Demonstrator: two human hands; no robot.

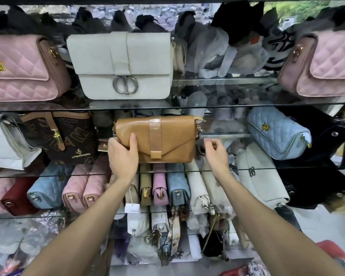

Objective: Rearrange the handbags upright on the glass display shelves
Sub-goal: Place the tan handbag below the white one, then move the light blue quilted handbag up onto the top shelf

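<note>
The person stood close to the glass display shelves [247, 106], both bare forearms stretched toward the middle tier. The left hand [122, 154] gripped the lower left corner of a tan flap handbag [167, 139], thumb lying up across its front and fingers tucked behind, so the bag stood upright at the centre of the view with a clear plastic strip still wrapped over its flap strap. The right hand [217, 151] hung just off the bag's right side, at about three o'clock from it, fingers loosely curled and holding nothing, not touching the leather. At nine o'clock from the tan bag a dark brown monogram bag [72, 136] with a tan strap stood upright, and at three o'clock, well beyond the free hand, a pale blue quilted bag [277, 132] lay tilted on its side. Above, at twelve o'clock, a white flap bag [124, 66] with a round silver clasp stood upright on the higher shelf, with a pink quilted bag [18, 68] to its left and another pink quilted one [325, 66] far right. Below, at six o'clock, a row of small bags [163, 186] in beige, pink, blue and cream stood packed end-on.
</note>
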